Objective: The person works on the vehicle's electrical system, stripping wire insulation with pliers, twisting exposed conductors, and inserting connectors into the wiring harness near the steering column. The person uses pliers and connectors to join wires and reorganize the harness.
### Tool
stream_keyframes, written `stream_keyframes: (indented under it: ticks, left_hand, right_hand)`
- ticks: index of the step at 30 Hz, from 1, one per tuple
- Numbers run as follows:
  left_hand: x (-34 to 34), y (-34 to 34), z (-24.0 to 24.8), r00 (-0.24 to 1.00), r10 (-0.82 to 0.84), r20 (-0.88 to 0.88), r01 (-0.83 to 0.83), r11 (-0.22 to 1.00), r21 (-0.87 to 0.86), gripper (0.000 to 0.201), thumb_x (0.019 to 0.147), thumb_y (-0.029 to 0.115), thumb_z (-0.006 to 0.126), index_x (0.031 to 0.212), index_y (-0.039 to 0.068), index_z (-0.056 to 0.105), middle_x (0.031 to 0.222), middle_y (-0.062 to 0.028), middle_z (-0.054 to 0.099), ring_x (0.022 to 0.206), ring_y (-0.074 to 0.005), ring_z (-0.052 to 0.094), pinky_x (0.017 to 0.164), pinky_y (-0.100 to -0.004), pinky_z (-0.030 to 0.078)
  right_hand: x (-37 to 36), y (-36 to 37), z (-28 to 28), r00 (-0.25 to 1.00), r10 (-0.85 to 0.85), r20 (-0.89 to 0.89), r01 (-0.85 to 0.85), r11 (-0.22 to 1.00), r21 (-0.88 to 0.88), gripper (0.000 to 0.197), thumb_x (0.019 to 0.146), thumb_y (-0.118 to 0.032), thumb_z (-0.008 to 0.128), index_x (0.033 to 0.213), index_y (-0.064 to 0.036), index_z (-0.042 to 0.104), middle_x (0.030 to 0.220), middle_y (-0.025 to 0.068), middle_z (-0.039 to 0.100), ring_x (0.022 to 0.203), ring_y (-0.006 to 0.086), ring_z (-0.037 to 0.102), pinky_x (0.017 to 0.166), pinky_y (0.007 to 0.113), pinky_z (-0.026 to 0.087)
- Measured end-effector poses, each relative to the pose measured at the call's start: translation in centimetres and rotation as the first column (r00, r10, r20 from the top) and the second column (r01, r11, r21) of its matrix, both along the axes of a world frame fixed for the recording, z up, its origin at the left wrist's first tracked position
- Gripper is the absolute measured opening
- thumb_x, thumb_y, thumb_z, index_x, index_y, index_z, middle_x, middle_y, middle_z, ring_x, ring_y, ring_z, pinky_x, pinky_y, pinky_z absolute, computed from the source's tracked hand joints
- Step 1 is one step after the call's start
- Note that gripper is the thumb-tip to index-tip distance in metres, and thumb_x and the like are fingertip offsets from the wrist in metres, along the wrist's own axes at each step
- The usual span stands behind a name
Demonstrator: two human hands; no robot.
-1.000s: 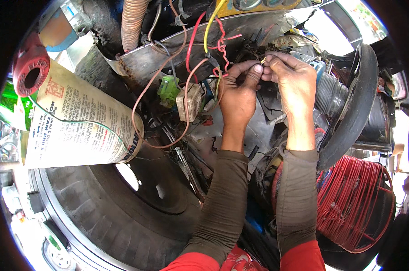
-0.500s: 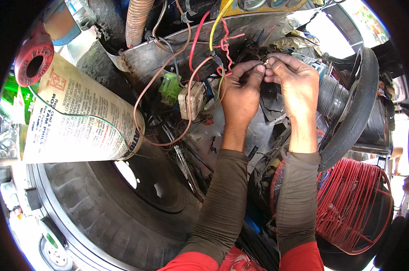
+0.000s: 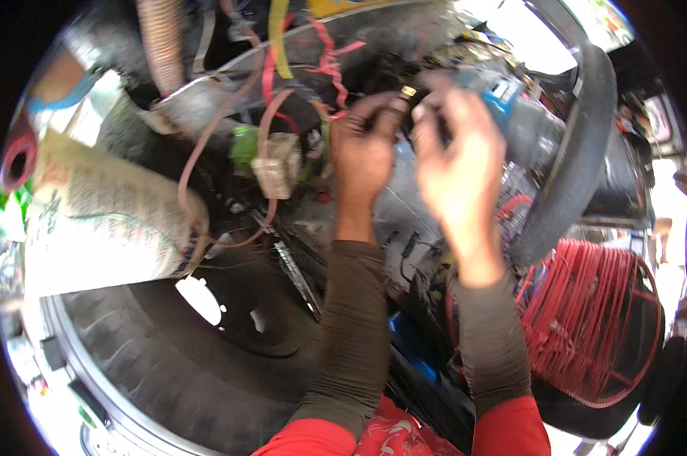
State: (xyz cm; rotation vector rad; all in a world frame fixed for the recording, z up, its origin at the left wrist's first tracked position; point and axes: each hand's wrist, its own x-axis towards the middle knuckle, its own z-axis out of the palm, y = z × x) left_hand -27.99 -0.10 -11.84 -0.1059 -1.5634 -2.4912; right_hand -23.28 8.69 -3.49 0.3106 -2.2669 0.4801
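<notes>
A small gold-coloured metal piece [image 3: 409, 91] shows at the fingertips of my left hand [image 3: 364, 156], whose thumb and fingers are pinched together. My right hand [image 3: 462, 144] is just to its right, smeared by motion, so its fingers and anything in them cannot be made out. Left of the hands hang a twisted red wire [image 3: 328, 57], a yellow wire [image 3: 279, 42] and a looped pinkish-brown wire [image 3: 194, 163]. Beside these wires are a dirty white connector block [image 3: 277, 171] and a green connector [image 3: 244, 148].
A large tyre [image 3: 153, 357] lies at lower left, below a printed cream cylinder [image 3: 104, 220]. A ribbed hose [image 3: 161, 45] hangs at upper left. On the right are a thick black curved rim [image 3: 598, 133] and a red corded frame [image 3: 586, 327].
My right hand has drawn apart from my left and moved slightly lower; before, their fingertips met. The whole view has shifted, with most things now further left. The gold-coloured piece shows more plainly.
</notes>
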Motion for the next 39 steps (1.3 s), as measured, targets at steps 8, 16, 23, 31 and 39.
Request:
stream_keyframes:
  ticks: [8,16,23,31,39]
  left_hand:
    - [-1.0,-0.8,-2.1,0.995,-0.052,0.082,0.041,0.991,0.130,0.025,0.093,0.016,0.077,0.112,-0.001,0.077,0.088,-0.0040,0.071,0.072,-0.0138,0.063,0.067,-0.0296,0.051]
    - [-1.5,-2.2,-3.3,0.994,-0.063,0.088,0.058,0.997,0.059,0.032,0.100,0.017,0.070,0.123,-0.006,0.068,0.100,-0.0064,0.068,0.086,-0.0149,0.062,0.078,-0.0274,0.050]
    - [-2.2,-2.7,-4.8,0.991,-0.117,0.066,0.107,0.985,0.133,0.029,0.102,0.019,0.068,0.120,-0.004,0.068,0.095,-0.0052,0.068,0.083,-0.0142,0.062,0.077,-0.0292,0.052]
    - [-1.9,-2.4,-4.9,0.992,-0.073,0.102,0.059,0.988,0.140,0.026,0.101,0.018,0.069,0.117,-0.002,0.069,0.093,-0.0047,0.068,0.081,-0.0147,0.064,0.075,-0.0295,0.053]
    - [-1.5,-2.0,-3.7,0.976,-0.091,0.199,0.053,0.981,0.185,0.024,0.099,0.018,0.071,0.114,-0.001,0.070,0.088,-0.0062,0.069,0.077,-0.0156,0.065,0.070,-0.0304,0.055]
  right_hand:
    - [28.4,9.6,-9.5,0.600,-0.033,0.800,0.216,0.969,-0.122,0.018,0.087,-0.014,0.072,0.097,-0.0053,0.061,0.094,0.0159,0.062,0.089,0.0369,0.064,0.074,0.047,0.052]
    - [31.9,23.2,-16.5,0.182,-0.642,0.745,0.815,0.523,0.251,0.045,0.097,-0.033,0.067,0.117,0.0034,0.051,0.117,0.0299,0.058,0.108,0.0503,0.061,0.090,0.058,0.050]
    - [31.0,25.8,-18.8,0.080,-0.589,0.804,0.951,0.287,0.115,0.040,0.085,-0.033,0.075,0.106,0.0004,0.066,0.110,0.0271,0.065,0.106,0.0425,0.064,0.092,0.051,0.051]
    - [31.3,20.1,-15.4,0.294,-0.659,0.692,0.908,0.418,0.012,0.052,0.076,-0.021,0.089,0.106,0.0013,0.052,0.111,0.0206,0.048,0.104,0.0395,0.053,0.090,0.049,0.046]
    - [32.9,17.1,-10.3,0.511,-0.577,0.637,0.673,0.730,0.121,0.049,0.075,-0.005,0.079,0.119,0.0019,0.057,0.125,0.0237,0.048,0.116,0.0423,0.050,0.101,0.050,0.042]
